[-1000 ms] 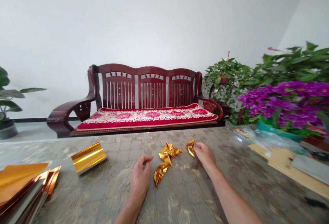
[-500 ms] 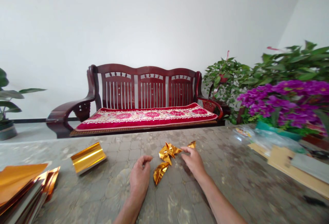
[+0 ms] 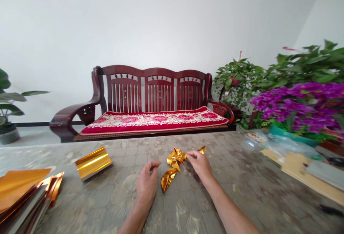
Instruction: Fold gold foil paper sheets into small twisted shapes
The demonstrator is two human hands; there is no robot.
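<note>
A folded gold foil paper piece [image 3: 174,158] with pointed corners lies on the table in front of me. My right hand [image 3: 199,162] has thumb and forefinger pinched at its right edge. Just past the knuckles a gold tip [image 3: 202,149] shows; whether it joins the same piece is hidden by the hand. A creased, leaf-shaped gold foil flap [image 3: 168,179] extends toward me at the lower left, touching the middle piece. My left hand [image 3: 147,179] rests on the table left of the foil, apart from it. Its fingers are loosely bent, with a gap by the thumb and nothing held.
At left lie a curved gold foil sheet [image 3: 92,162] and a stack of foil sheets [image 3: 21,187]. Cardboard [image 3: 295,164], clear plastic bags [image 3: 290,146] and a dark object [image 3: 331,210] are at right, near purple flowers [image 3: 298,105]. A wooden bench [image 3: 158,90] stands beyond the table.
My right hand has moved slightly left, and its thumb and forefinger have closed on the foil's right edge. My left hand stays in place. The view has shifted slightly.
</note>
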